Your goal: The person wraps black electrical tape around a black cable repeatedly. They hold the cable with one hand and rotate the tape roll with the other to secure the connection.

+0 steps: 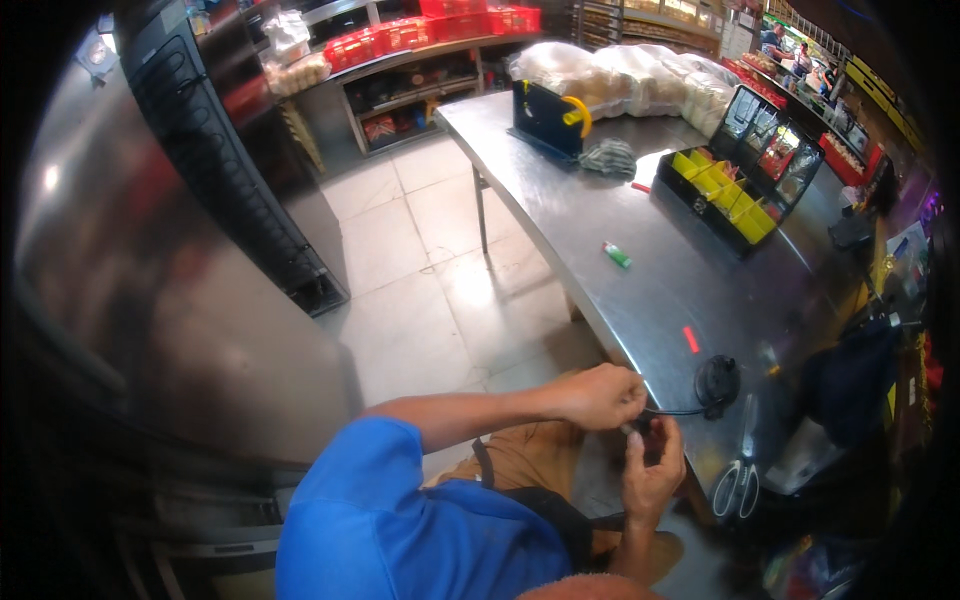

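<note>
Left hand [605,397] is curled with its fingertips pinched on the end of a black cable [680,411], pretty much at the table edge [610,345]. Whatever's right at those fingertips is covered by the fingers, so no clue on the tip. Right hand [655,470] sits just below and beside it, thumb and fingers curved apart around a small dark bit [645,426]. Too small and shadowy to say what that is, or whether the right hand is actually gripping it. Can't tell if the hands touch, either.

The cable runs right of the hands to a black coiled thing [717,383] on the tabletop; its details just melt into black. Red strip [691,339] is up beyond the hands, scissors [738,487] off to their right, blades hard to read against the metal. Further right gets murky, and the fisheye rim cuts stuff off.
</note>
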`<move>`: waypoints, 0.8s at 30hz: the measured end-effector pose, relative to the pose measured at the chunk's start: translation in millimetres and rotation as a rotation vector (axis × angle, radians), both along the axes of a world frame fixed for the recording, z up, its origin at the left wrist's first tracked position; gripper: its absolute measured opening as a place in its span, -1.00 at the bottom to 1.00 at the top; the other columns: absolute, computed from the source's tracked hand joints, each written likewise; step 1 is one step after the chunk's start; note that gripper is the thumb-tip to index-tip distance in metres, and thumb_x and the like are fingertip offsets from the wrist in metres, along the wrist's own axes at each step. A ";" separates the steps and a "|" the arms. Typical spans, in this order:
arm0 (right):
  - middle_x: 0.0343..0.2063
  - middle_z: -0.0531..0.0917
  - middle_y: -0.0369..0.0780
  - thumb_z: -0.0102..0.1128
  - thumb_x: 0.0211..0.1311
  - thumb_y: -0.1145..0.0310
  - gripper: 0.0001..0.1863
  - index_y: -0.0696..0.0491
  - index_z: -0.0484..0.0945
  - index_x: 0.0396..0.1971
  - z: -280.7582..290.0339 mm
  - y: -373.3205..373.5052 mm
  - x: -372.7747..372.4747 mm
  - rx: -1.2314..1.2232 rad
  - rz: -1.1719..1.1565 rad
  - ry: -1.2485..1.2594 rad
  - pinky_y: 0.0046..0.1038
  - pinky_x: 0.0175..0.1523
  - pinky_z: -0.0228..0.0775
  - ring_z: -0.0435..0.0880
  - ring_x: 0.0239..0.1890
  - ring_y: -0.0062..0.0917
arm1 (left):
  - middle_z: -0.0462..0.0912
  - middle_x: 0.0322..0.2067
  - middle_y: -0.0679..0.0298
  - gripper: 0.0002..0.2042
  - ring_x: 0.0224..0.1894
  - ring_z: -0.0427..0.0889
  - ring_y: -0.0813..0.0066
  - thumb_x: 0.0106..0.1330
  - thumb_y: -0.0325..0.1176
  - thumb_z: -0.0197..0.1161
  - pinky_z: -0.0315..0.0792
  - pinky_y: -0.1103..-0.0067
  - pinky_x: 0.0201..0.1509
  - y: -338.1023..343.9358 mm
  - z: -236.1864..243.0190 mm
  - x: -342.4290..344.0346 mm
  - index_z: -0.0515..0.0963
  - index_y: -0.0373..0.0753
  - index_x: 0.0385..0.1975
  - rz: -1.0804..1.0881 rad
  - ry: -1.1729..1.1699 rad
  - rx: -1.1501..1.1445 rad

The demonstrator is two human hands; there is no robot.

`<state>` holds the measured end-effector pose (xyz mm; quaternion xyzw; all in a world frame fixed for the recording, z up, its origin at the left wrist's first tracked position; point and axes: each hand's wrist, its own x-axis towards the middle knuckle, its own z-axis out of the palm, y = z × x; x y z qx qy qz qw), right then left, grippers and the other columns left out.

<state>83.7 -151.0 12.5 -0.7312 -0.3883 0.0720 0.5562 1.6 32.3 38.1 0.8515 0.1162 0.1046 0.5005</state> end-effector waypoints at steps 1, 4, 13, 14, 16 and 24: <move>0.00 0.69 0.04 0.42 0.18 0.38 -0.45 0.29 0.53 0.14 -8.4 1.9 1.9 0.025 0.018 0.064 -0.24 0.23 0.48 0.69 0.08 -0.16 | 0.71 -0.44 0.11 -0.85 -0.39 0.68 0.31 0.36 -0.37 0.24 0.51 0.37 -0.26 0.5 1.9 -0.1 0.58 -0.32 -0.24 -0.029 -0.008 -0.017; 0.09 0.66 0.07 0.46 0.17 0.34 -0.31 0.32 0.46 0.26 -15.6 12.5 9.9 0.074 0.129 0.146 -0.23 0.34 0.41 0.63 0.21 -0.16 | 0.71 -0.39 0.11 -0.85 -0.32 0.69 0.38 0.39 -0.35 0.25 0.51 0.38 -0.21 8.4 14.6 -2.3 0.58 -0.32 -0.24 -0.041 0.109 -0.051; -0.13 0.71 -0.12 0.37 0.34 0.12 -0.37 0.25 0.48 0.23 -22.1 30.1 5.8 0.031 0.176 0.110 -0.36 0.05 0.52 0.68 -0.10 -0.42 | 0.63 -0.37 0.28 -0.80 -0.28 0.62 0.50 0.57 -0.32 0.12 0.49 0.48 -0.18 25.4 -6.2 1.6 0.55 -0.34 -0.22 -0.189 0.032 -0.262; -0.14 0.71 -0.13 0.31 0.39 0.10 -0.39 0.25 0.49 0.23 -22.9 31.5 4.7 0.048 0.189 0.128 -0.37 0.04 0.52 0.68 -0.11 -0.44 | 0.61 -0.38 0.31 -0.80 -0.27 0.62 0.53 0.57 -0.33 0.11 0.49 0.51 -0.18 26.6 -8.3 4.0 0.55 -0.33 -0.22 -0.197 0.077 -0.347; -0.17 0.69 -0.15 0.21 0.46 0.08 -0.43 0.25 0.49 0.21 -25.2 34.2 4.5 0.076 0.197 0.154 -0.38 0.02 0.52 0.66 -0.13 -0.47 | 0.57 -0.39 0.36 -0.80 -0.27 0.63 0.58 0.59 -0.34 0.08 0.49 0.57 -0.18 28.9 -8.4 7.2 0.54 -0.33 -0.22 -0.212 0.168 -0.514; -0.29 0.64 -0.16 0.01 0.53 0.26 -0.64 0.26 0.53 0.06 -32.6 37.9 7.1 0.099 0.215 0.374 -0.35 -0.04 0.46 0.60 -0.22 -0.44 | 0.58 -0.40 0.26 -0.85 -0.31 0.64 0.45 0.52 -0.36 0.15 0.49 0.44 -0.24 21.8 -16.5 3.9 0.51 -0.32 -0.25 -0.100 0.030 -0.335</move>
